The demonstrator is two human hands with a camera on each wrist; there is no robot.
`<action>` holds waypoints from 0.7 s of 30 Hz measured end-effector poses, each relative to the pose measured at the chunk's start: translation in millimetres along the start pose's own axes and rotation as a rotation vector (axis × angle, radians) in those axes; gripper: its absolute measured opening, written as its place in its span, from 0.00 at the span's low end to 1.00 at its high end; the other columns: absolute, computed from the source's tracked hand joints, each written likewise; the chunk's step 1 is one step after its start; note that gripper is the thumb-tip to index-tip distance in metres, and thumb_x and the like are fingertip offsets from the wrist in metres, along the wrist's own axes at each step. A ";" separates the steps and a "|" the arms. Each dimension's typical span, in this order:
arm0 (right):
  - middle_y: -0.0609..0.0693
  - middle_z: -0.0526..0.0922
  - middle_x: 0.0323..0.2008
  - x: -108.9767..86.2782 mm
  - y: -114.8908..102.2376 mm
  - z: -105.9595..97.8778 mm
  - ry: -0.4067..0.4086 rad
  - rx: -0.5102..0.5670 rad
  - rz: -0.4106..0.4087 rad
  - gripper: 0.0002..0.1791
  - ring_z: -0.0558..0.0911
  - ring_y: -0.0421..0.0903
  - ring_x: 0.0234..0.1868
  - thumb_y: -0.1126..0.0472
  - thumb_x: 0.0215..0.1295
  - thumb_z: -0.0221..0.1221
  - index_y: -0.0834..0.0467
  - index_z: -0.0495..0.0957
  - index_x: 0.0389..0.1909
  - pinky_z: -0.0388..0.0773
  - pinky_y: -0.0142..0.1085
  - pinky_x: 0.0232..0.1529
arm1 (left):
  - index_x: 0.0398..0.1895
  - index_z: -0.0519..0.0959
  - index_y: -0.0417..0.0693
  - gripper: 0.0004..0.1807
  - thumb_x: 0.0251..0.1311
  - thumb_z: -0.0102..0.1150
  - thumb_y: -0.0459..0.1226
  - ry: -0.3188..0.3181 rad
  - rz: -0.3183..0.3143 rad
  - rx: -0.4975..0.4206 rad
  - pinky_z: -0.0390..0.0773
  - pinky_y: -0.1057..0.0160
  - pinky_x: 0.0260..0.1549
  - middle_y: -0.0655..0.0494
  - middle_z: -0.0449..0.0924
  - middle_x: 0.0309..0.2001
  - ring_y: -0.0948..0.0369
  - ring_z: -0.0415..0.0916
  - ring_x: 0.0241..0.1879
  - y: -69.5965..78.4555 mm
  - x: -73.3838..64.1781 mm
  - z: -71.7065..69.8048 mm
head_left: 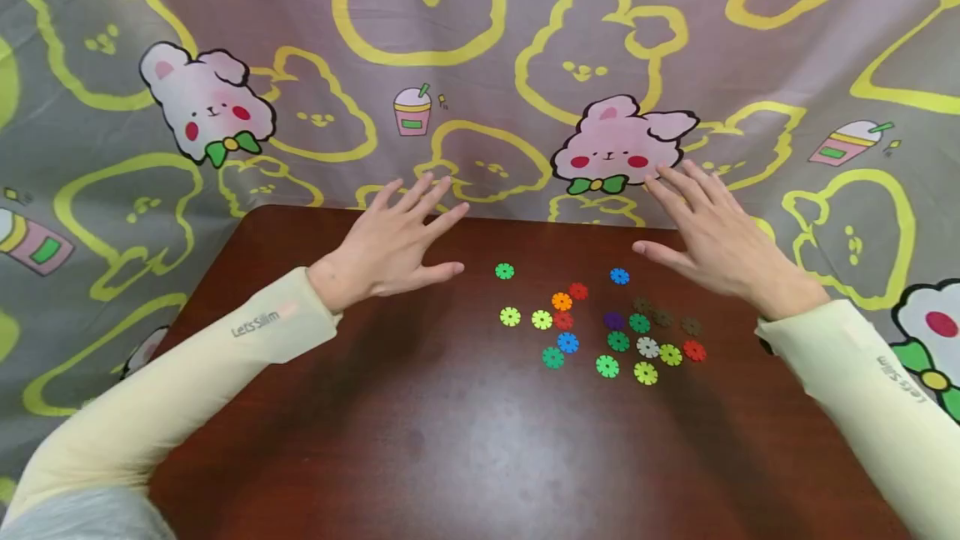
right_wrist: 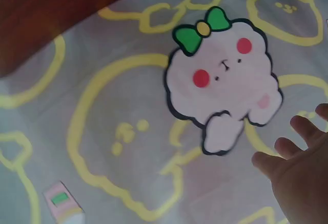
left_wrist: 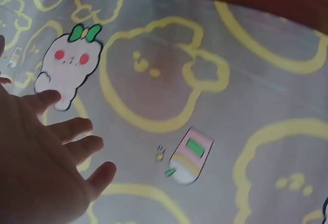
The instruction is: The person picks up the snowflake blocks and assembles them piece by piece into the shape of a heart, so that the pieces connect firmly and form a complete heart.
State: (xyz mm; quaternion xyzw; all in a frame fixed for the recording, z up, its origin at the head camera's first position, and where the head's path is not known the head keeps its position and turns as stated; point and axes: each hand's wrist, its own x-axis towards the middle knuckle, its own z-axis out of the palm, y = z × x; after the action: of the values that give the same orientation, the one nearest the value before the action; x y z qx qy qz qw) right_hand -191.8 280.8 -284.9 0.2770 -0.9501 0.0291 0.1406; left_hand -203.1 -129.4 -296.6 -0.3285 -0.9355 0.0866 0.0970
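Note:
Both hands are raised over the far part of the table, fingers spread and holding nothing. My left hand (head_left: 393, 242) is left of a scatter of small notched plastic discs, nearest a lone green disc (head_left: 505, 271). Above the right side of the scatter is my right hand (head_left: 716, 244), with a blue disc (head_left: 619, 276) below its thumb. Among the others are an orange disc (head_left: 562, 302), a white disc (head_left: 647, 347), a purple disc (head_left: 614, 320) and several brown ones. In the wrist views, the left hand (left_wrist: 46, 162) and right hand (right_wrist: 305, 167) show against the curtain.
A dark reddish-brown table (head_left: 420, 407) carries the discs, right of its middle. Behind it and along the sides hangs a grey curtain (head_left: 465, 90) printed with yellow outlines, rabbits and cups. Cream sleeves (head_left: 247, 332) cover both forearms.

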 end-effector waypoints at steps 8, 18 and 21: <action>0.62 0.61 0.69 -1.2 11.1 33.2 -0.072 0.120 0.142 0.39 0.53 0.64 0.72 0.49 0.64 0.62 0.60 0.59 0.71 0.59 0.62 0.66 | 0.76 0.53 0.53 0.43 0.66 0.31 0.68 -0.021 -0.076 -0.120 0.54 0.44 0.69 0.49 0.46 0.77 0.51 0.43 0.77 10.1 12.8 31.1; 0.62 0.74 0.56 1.4 -1.2 107.6 -0.335 0.201 0.119 0.26 0.68 0.60 0.57 0.55 0.63 0.62 0.63 0.72 0.60 0.72 0.55 0.58 | 0.57 0.77 0.44 0.26 0.65 0.56 0.52 -0.218 -0.004 -0.263 0.74 0.50 0.50 0.47 0.76 0.52 0.49 0.73 0.53 37.6 27.4 73.5; 0.62 0.75 0.55 2.7 -10.0 124.4 -0.351 0.221 0.127 0.26 0.69 0.60 0.56 0.56 0.63 0.63 0.63 0.73 0.59 0.73 0.55 0.57 | 0.57 0.77 0.44 0.25 0.64 0.58 0.50 -0.268 0.013 -0.319 0.79 0.53 0.44 0.48 0.77 0.48 0.53 0.76 0.46 47.3 35.5 86.2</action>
State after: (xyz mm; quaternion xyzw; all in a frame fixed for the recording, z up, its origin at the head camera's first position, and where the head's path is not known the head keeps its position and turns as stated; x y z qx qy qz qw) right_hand -219.8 254.4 -403.7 0.2311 -0.9666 0.0934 -0.0605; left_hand -222.5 -79.0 -386.2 -0.3312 -0.9398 -0.0190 -0.0820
